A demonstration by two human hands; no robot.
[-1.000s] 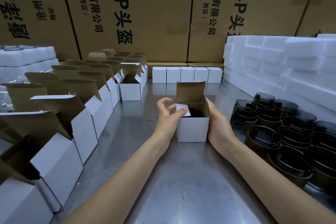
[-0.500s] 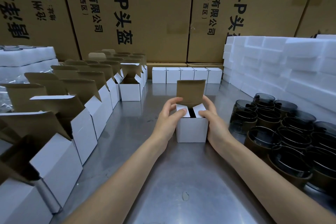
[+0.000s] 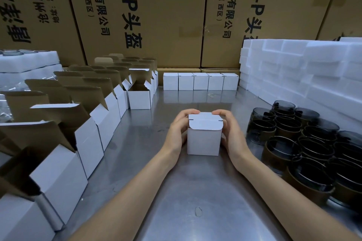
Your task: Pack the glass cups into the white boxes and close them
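Now both hands round white box (image 3: 204, 141)

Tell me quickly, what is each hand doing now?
Left hand: grips the white box, fingers curled over its folded lid.
Right hand: grips the same box from the other side.

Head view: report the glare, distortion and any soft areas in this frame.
Head view: the steel table reflects soft overhead glare and mirrors the row of closed boxes; wide-angle distortion tilts the brown cartons and stretches the open boxes at the left edge; the white box between the left hand and the right hand is sharp; the dark glass cups soften toward the right edge.
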